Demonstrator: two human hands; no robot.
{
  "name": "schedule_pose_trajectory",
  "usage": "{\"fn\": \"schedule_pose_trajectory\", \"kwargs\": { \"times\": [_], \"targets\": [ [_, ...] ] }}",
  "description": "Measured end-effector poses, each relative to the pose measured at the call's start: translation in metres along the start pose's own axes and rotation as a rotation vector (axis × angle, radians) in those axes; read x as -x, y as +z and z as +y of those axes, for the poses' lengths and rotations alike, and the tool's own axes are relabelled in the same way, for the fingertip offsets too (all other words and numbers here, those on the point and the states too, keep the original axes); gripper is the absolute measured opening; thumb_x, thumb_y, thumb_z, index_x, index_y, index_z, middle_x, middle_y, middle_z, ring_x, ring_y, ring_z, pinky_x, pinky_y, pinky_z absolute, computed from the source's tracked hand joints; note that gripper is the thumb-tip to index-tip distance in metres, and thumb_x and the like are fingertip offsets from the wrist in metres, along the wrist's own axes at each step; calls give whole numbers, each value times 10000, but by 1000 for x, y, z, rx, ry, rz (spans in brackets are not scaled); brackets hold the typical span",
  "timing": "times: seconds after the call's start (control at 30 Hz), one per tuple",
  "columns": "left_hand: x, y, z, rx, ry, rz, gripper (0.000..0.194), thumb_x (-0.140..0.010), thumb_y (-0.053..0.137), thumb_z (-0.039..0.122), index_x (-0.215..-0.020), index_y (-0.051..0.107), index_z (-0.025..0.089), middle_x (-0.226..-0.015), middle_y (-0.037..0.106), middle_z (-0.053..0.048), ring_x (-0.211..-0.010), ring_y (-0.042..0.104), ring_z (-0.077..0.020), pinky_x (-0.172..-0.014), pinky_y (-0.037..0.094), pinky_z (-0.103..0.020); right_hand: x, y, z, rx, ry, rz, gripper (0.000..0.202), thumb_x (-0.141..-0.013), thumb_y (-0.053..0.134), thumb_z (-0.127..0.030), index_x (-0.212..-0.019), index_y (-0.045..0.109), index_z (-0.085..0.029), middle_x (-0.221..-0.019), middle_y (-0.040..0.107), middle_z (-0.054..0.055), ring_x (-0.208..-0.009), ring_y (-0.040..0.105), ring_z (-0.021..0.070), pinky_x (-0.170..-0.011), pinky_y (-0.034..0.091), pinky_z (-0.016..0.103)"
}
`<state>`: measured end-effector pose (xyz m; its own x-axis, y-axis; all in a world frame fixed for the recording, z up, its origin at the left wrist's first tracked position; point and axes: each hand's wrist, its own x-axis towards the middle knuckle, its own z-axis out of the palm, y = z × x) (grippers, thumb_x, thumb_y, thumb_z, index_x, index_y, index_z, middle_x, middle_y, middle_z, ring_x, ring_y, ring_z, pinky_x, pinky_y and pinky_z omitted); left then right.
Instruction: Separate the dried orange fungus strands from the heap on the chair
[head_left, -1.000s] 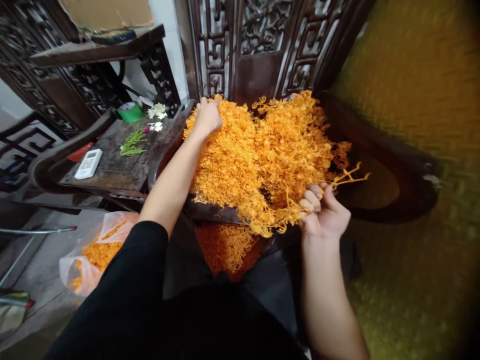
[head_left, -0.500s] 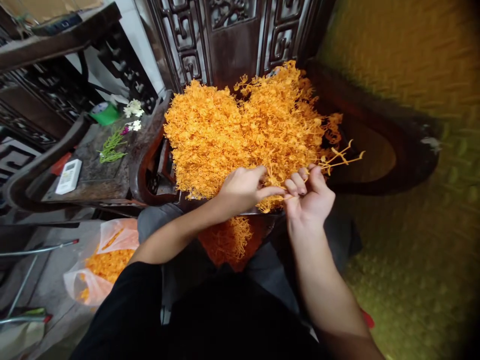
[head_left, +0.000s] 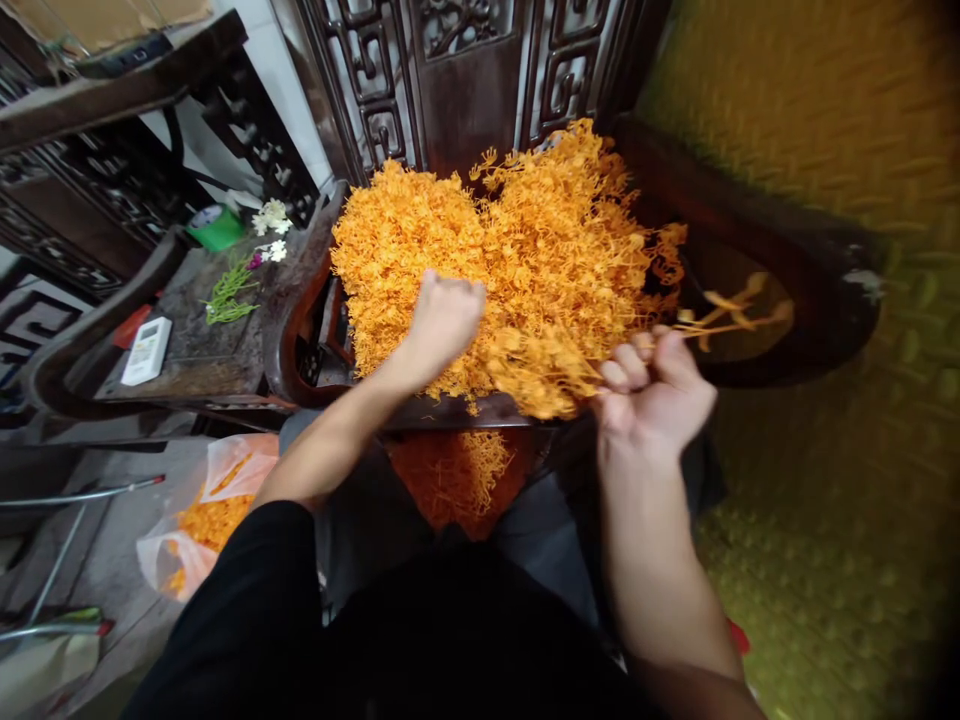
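1. Right grip point(head_left: 660, 392) closed round an orange sprig point(head_left: 544, 372), by the chair's point(head_left: 495, 411) front edge.
2. Left grip point(head_left: 448, 318) curled over the seat's orange heap point(head_left: 570, 235); holding anything, I can't tell.

The left hand point(head_left: 448, 318) has parted from the right hand point(head_left: 661, 392), moving back over the orange heap point(head_left: 416, 225).

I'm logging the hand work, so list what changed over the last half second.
The left hand has come away from the right hand, moving left and forward over the pile of orange sprigs; whether it holds anything is hidden. The right hand has shifted right, its grip still closed on the bunch of sprigs. The remote, green tape and plastic bag stayed where they were.
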<state>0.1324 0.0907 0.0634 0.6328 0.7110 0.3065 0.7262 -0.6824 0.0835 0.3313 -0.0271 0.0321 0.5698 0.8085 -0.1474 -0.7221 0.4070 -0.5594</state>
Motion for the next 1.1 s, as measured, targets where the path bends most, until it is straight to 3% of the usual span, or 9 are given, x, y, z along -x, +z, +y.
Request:
{"fn": "schedule_pose_trajectory", "kwargs": {
  "times": [0.13,0.27,0.47,0.6,0.7,0.77,0.9,1.0,1.1],
  "targets": [
    [-18,-9,-60,315,-245,24,129,-859,576,154,-786,679,182,-719,688,-54,-729,638,-199,-807,486,-371,-11,-10,-23,-67,-32,50,431,-1076,305,-171,-746,582,-156,-619,368,-53,-398,189,32,-308,221,121],
    [-49,-21,-99,615,-453,125,58,-885,618,180,-900,669,156,-667,638,-18,-661,644,-173,-661,492,-306,-15,-9,-17,-61,102,-16,285,-1010,439,-139,-762,577,-156,-624,395,-47,-413,176,26,-317,207,124],
    [-103,-35,-136,325,-520,368,117,-938,572,134,-938,687,154,-869,692,-29,-931,621,-178,-962,498,-356,-14,-11,-3,-53,220,-76,170,-961,566,-141,-794,570,-174,-638,414,-60,-426,193,25,-334,226,121],
    [-87,-40,-85,279,-232,301,323,-827,741,255,-1149,714,268,-1261,694,-39,-1284,536,-300,-1144,395,-495,-14,-14,0,-55,245,-85,146,-967,589,-148,-823,579,-169,-657,430,-62,-431,212,23,-336,249,115],
    [-45,-35,-15,539,100,-29,383,-886,684,444,-1210,722,243,-1172,741,-49,-1197,650,-269,-1069,486,-461,-11,-11,2,-40,262,-100,151,-972,620,-178,-828,576,-168,-663,426,-68,-426,218,19,-333,265,113],
    [-18,-26,24,701,150,-244,453,-863,703,547,-1179,729,224,-1140,759,-63,-1092,699,-241,-968,544,-396,-9,-8,5,-35,252,-96,170,-981,618,-189,-818,574,-163,-652,416,-69,-420,229,18,-329,262,112],
    [7,-7,59,690,61,-144,436,-814,755,597,-988,718,198,-1024,770,-60,-961,711,-214,-905,540,-357,-5,-2,10,-38,209,-62,192,-998,598,-199,-814,580,-150,-644,419,-64,-415,244,13,-331,264,111],
    [10,-2,63,647,-46,9,330,-873,736,503,-1002,681,204,-957,764,-36,-893,709,-180,-851,537,-327,-1,0,13,-42,194,-64,189,-992,615,-208,-816,579,-148,-651,421,-65,-422,250,9,-345,280,105],
    [13,-3,63,675,-81,17,343,-870,750,460,-1095,652,220,-910,758,-7,-815,704,-148,-764,536,-283,2,2,17,-23,176,-74,180,-977,644,-221,-824,579,-153,-649,411,-68,-425,252,10,-355,292,100]
  ]
}}
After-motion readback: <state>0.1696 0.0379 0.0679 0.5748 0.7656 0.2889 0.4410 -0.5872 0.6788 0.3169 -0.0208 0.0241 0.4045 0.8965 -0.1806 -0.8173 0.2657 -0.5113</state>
